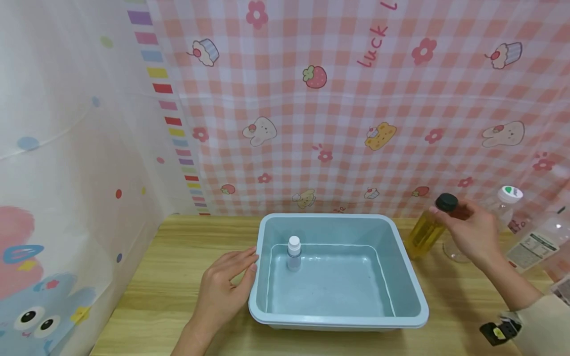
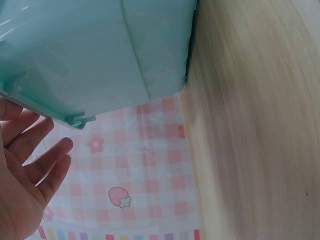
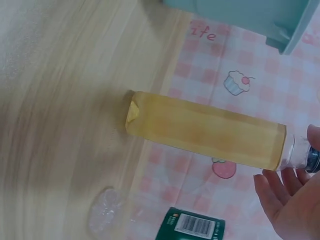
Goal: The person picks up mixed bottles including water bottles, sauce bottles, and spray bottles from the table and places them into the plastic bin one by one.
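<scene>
While the far left is just a white dotted curtain [image 1: 89, 123] with cartoon prints, the wooden table [image 1: 178, 277] starts beside it, pink checked cloth [image 1: 289, 109] behind. Left hand [image 1: 224, 287]: at the left side of the pale blue tub [image 1: 338, 320], fingertips touching the outer edge of the rim, fingers loosely bent, no grasp on anything. Left wrist view agrees: fingertips at the underside of the lip, other fingers hanging free below.

Tub sits on the table. Inside, near the left wall toward the back: small clear bottle [image 1: 294, 254], white cap, upright. Bright line runs round the inner walls; can't tell if it's a waterline.

Just outside the tub's right wall: bottle of yellow liquid [image 1: 425, 236], dark cap on. Right hand [image 1: 478, 232] grasps it by the neck and cap, thumb on one side, fingers on the other. Base is down by the tabletop; can't tell if it touches.

Further right, partly behind that hand: clear bottle [image 1: 502, 212] with white cap. Then a labelled bottle [image 1: 533, 249]. Light sleeve [image 1: 543, 326] at bottom right, black strap [image 1: 495, 333] beside the cuff.
</scene>
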The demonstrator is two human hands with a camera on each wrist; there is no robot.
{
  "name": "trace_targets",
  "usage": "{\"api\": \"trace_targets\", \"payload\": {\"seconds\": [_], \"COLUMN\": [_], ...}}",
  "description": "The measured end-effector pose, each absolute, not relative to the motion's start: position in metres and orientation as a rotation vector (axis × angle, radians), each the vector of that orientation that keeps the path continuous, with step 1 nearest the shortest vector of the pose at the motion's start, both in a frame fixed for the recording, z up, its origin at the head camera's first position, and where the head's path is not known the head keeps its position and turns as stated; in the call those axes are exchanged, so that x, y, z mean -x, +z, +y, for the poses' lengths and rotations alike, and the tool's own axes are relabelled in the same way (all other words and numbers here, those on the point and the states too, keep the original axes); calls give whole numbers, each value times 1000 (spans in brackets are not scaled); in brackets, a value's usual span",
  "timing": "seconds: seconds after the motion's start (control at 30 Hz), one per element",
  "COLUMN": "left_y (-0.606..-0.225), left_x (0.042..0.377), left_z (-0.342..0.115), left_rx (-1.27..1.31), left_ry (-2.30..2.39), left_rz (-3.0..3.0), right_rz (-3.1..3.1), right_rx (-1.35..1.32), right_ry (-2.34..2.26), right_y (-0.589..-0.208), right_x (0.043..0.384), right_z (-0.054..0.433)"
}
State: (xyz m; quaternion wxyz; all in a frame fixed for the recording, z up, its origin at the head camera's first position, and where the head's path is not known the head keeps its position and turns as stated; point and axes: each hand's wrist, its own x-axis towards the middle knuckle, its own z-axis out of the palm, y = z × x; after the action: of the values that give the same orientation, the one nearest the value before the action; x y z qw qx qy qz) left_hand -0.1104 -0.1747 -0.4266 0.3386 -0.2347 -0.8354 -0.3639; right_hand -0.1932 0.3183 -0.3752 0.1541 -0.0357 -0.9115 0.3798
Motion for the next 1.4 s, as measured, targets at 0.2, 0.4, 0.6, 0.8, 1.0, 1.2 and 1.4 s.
{"api": "trace_targets", "payload": {"seconds": [0.2,0.4,0.6,0.8,1.0,1.2,1.4], "left_y": [-427,-426,-427,-427,-428,-429,-429], "left_x": [112,111,112,111,111,111,111], "left_z": [-174,-174,-174,-174,-175,-175,-175], "left_rx": [640,637,633,612,613,618,608], "left_ry": [-915,-930,-921,-948,-947,-957,-970], "left_rz": [-2121,-2121,-2121,-2161,-2164,-2163,-2178], "right_rz": [-2580,-2547,-2549,-2541,-2488,-2449,-2442], "right_rx": [96,60,41,40,7,36,77], "right_ry": [1143,1118,1074,1106,1149,1084,1051], "right_y": [-366,-353,-343,-335,-321,-304,-291], "right_x": [188,181,175,171,170,170,168], "right_z": [319,318,313,307,301,294,286]}}
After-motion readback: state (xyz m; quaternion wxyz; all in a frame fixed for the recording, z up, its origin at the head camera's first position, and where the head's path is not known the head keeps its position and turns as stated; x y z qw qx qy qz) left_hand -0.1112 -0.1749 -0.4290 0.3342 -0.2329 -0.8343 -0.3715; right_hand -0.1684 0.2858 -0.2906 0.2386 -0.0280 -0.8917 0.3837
